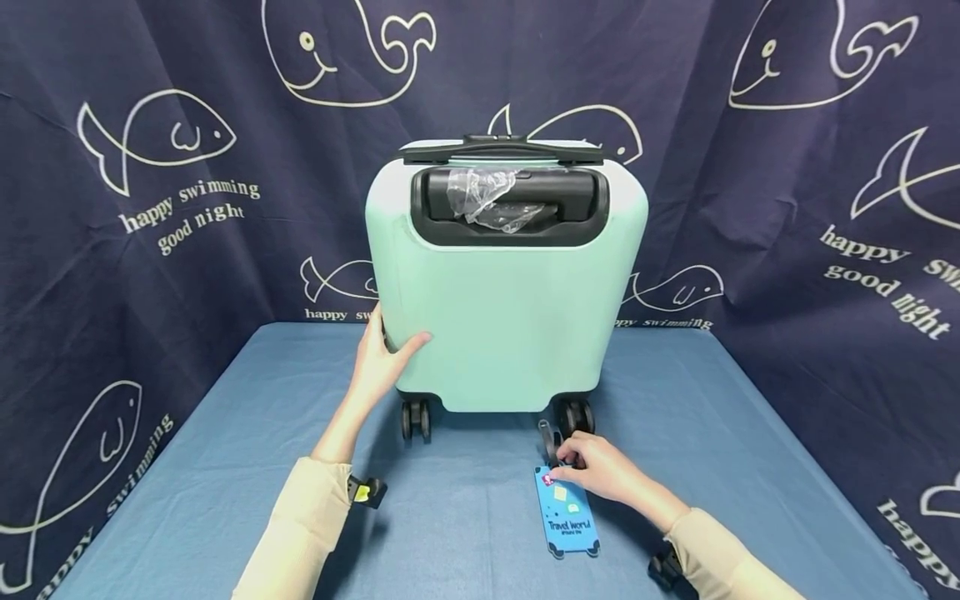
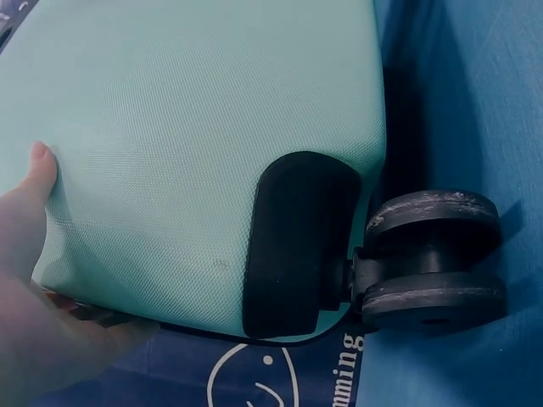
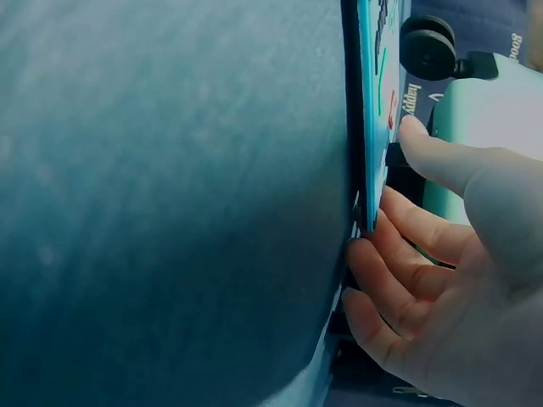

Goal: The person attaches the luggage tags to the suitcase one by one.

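A mint-green suitcase (image 1: 510,325) stands upright on its black wheels, its retracted handle partly wrapped in clear plastic. My left hand (image 1: 377,358) grips its left side low down, thumb on the front face and fingers round the edge, mostly hidden. In the left wrist view that thumb presses the textured shell (image 2: 187,170) near a black corner guard. A blue luggage tag (image 1: 567,517) printed "Travel World" lies flat before the right front wheel, its dark strap (image 1: 548,442) toward the suitcase. My right hand (image 1: 600,468) pinches the tag's strap end, thumb over it and fingers curled at its edge.
Blue cloth (image 1: 465,517) covers the table. Navy curtains (image 1: 187,275) with fish drawings rise behind and on both sides. The suitcase's front wheels (image 1: 416,419) rest on the cloth near my hands. Black wrist devices (image 1: 367,492) sit at both sleeves.
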`<action>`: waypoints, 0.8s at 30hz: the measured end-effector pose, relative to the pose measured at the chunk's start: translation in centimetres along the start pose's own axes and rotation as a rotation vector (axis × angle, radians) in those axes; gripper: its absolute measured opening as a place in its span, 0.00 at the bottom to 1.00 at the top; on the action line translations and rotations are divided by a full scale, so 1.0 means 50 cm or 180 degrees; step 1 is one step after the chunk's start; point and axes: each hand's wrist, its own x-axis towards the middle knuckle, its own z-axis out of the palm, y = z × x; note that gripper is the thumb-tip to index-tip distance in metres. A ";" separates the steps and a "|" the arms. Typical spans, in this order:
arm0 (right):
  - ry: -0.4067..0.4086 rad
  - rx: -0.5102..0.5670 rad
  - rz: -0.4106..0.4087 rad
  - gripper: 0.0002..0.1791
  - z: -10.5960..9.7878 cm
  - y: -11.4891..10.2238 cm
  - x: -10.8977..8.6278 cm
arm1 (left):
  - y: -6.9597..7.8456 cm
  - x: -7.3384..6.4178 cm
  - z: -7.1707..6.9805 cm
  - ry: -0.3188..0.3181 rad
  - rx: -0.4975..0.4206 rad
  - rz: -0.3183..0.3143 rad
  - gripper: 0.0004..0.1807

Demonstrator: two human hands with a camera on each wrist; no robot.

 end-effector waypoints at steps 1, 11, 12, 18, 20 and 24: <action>0.0012 0.0005 0.0013 0.13 0.001 0.000 -0.001 | 0.001 -0.002 0.000 -0.0005 -0.0013 0.0003 0.47; -0.0026 0.0342 -0.0093 0.09 0.005 0.006 -0.006 | 0.007 -0.015 -0.003 -0.0005 -0.0018 0.0009 0.46; -0.0014 0.0374 -0.0101 0.09 0.005 0.005 -0.007 | 0.007 -0.015 -0.003 -0.0007 -0.0018 0.0009 0.46; 0.0070 0.0467 -0.0086 0.09 0.004 0.004 -0.009 | 0.005 -0.015 -0.003 -0.0020 -0.0034 0.0008 0.46; 0.0084 0.0487 -0.0082 0.09 0.004 0.004 -0.010 | 0.005 -0.015 -0.004 -0.0023 -0.0042 0.0011 0.46; 0.0082 0.0540 -0.0090 0.10 0.002 0.003 -0.012 | 0.006 -0.016 -0.004 -0.0021 -0.0035 0.0011 0.47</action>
